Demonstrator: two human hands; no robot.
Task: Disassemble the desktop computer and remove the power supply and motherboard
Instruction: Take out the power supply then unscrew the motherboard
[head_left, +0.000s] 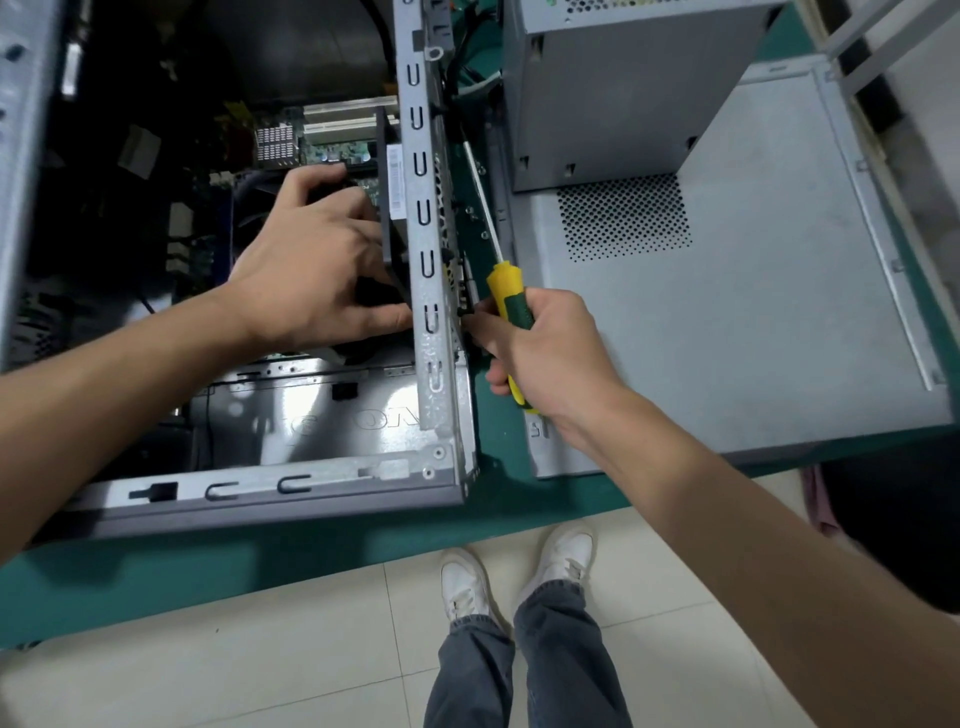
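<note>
On the green bench (498, 499), left hand (311, 270) grips a black part (387, 208), perhaps a fan; right hand (540, 348) clenches screwdriver (506, 291).

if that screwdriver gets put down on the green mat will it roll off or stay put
The screwdriver would probably roll a little: its shaft is round and thin. The chunky yellow-green handle gripped by the right hand looks ridged, which likely checks rolling. The mat looks flat.
</note>
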